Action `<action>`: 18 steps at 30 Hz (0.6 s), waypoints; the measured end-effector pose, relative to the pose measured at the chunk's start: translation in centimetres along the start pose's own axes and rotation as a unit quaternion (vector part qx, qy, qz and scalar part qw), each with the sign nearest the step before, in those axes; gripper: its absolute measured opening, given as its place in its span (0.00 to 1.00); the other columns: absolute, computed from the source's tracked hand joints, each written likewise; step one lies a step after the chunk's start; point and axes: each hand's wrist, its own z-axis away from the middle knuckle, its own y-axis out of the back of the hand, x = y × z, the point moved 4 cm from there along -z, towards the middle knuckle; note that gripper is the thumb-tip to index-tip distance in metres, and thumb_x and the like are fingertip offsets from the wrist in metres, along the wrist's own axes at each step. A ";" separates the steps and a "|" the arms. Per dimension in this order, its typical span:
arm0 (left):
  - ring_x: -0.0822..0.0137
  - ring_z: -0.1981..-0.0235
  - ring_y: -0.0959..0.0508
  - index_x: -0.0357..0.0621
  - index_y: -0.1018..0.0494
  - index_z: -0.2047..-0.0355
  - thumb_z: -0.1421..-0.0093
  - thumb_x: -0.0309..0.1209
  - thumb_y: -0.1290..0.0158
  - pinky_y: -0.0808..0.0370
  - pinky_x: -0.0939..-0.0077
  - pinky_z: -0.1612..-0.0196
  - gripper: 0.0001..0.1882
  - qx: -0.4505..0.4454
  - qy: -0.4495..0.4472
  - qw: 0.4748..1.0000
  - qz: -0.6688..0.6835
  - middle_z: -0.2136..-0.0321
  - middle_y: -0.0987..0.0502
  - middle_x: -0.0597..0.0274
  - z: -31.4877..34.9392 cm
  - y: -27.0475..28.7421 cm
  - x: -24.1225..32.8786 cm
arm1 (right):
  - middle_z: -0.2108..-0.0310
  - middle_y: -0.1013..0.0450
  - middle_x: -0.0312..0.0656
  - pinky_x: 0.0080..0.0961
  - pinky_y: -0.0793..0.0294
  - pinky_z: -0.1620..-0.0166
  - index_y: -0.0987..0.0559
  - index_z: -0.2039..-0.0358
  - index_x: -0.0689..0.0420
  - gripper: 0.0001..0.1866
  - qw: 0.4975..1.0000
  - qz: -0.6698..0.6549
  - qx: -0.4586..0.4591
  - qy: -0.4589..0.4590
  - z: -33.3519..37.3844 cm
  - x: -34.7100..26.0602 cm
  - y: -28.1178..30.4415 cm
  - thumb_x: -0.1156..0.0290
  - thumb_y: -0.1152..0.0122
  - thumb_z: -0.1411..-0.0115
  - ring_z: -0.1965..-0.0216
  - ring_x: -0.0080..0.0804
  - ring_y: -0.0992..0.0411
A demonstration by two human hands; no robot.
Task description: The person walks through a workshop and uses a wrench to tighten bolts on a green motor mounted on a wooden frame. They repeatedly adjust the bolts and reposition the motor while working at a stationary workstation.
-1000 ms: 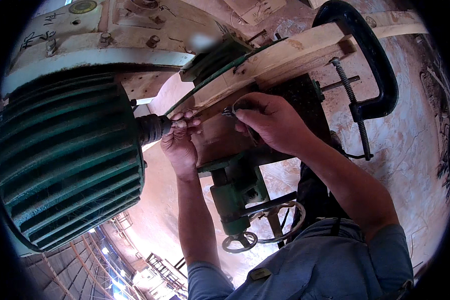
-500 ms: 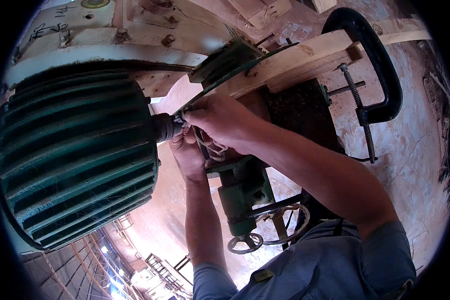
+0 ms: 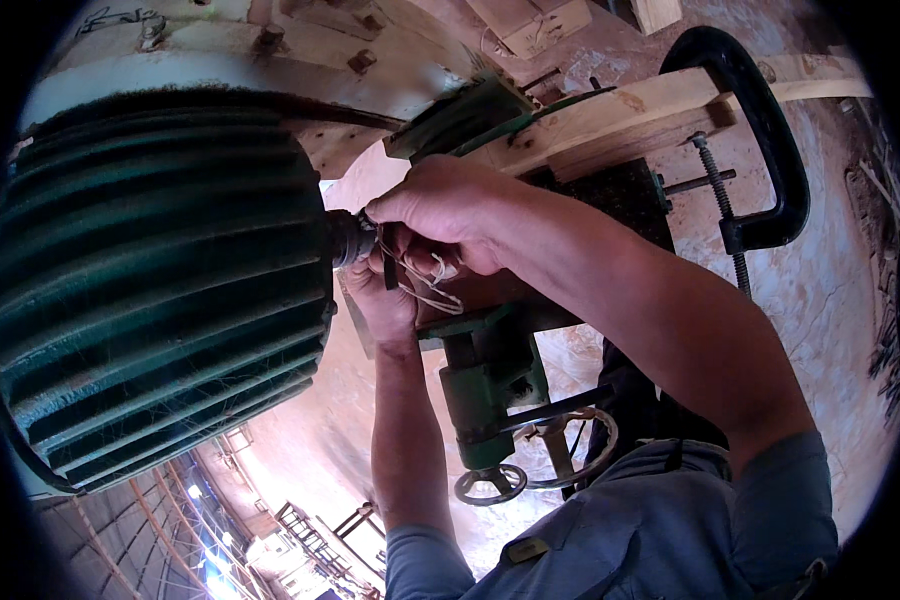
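My left hand [image 3: 385,305] reaches up from below to the dark shaft end [image 3: 350,238] of a large green ribbed motor [image 3: 160,290]. Its fingers are closed there, but what they grip is hidden. From the right, my right hand [image 3: 445,205] comes across above it, thumb against the shaft end and fingers curled. A thin pale cord [image 3: 435,298] runs out of those curled fingers and dangles in loose loops between the hands. Beside the cord, a short dark strip [image 3: 390,272] hangs near my left fingertips.
A black C-clamp [image 3: 785,150] sits on wooden boards [image 3: 610,115] at the upper right. Below my hands stands a green machine stand [image 3: 475,395] with a small handwheel [image 3: 490,485] and a larger handwheel [image 3: 605,450]. Pale bolted casing [image 3: 220,60] lies beyond the motor.
The view has shifted, so the motor and shaft end appear farther right. My right hand has rolled over, its fingers now curled beneath, and covers more of the green plate's edge.
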 end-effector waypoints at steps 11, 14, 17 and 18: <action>0.72 0.64 0.24 0.38 0.29 0.61 0.41 0.26 0.51 0.26 0.76 0.59 0.08 -0.011 -0.015 1.000 0.016 0.64 0.25 0.62 -0.1 0.4 -0.3 | 0.79 0.28 0.54 0.36 0.28 0.69 0.26 0.67 0.66 0.09 0.992 0.108 -0.038 0.061 -1.4 0.6 -0.4 0.73 0.49 0.45 0.74 0.47 0.26; 0.72 0.63 0.25 0.39 0.28 0.61 0.41 0.27 0.50 0.26 0.76 0.59 0.08 -0.012 -0.036 0.999 0.002 0.62 0.25 0.62 0.2 0.4 -0.3 | 0.79 0.28 0.54 0.35 0.28 0.71 0.27 0.69 0.65 0.07 0.935 0.303 -0.048 0.180 -1.8 -0.1 -0.3 0.74 0.50 0.45 0.74 0.47 0.26; 0.72 0.61 0.25 0.41 0.27 0.61 0.41 0.23 0.50 0.28 0.75 0.56 0.08 0.006 -0.029 1.000 0.001 0.62 0.24 0.62 0.0 -0.7 0.4 | 0.78 0.28 0.55 0.36 0.28 0.72 0.28 0.70 0.66 0.07 0.834 0.450 -0.041 0.317 -1.3 -0.6 0.2 0.74 0.50 0.44 0.74 0.47 0.26; 0.72 0.61 0.25 0.41 0.27 0.62 0.41 0.22 0.50 0.28 0.75 0.56 0.07 0.019 -0.019 1.000 -0.003 0.62 0.24 0.62 0.0 -0.9 0.4 | 0.77 0.28 0.55 0.36 0.28 0.72 0.28 0.70 0.67 0.07 0.816 0.463 -0.024 0.345 -1.6 -0.3 0.4 0.74 0.49 0.44 0.74 0.47 0.26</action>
